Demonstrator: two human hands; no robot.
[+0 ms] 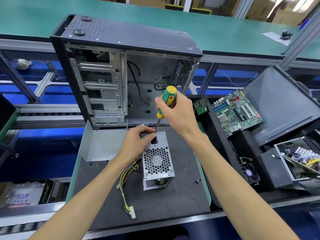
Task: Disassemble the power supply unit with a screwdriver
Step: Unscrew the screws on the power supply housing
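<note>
A silver power supply unit (pixel 156 163) with a honeycomb fan grille lies on the black mat (pixel 181 196), its yellow and black cable bundle (pixel 125 181) trailing to the left. My left hand (pixel 136 144) grips the unit's far left corner, fingers curled near the screwdriver tip. My right hand (pixel 174 113) holds a green and yellow screwdriver (pixel 165 104) nearly upright, its shaft coming down on the far top edge of the unit beside the power socket.
An open, emptied computer case (pixel 124 75) stands just behind the unit. A grey side panel (pixel 102 144) lies to the left. At the right sit a motherboard (pixel 237 111), another case panel (pixel 280 104) and a second opened power supply (pixel 299 156). Small screws (pixel 197 181) lie on the mat.
</note>
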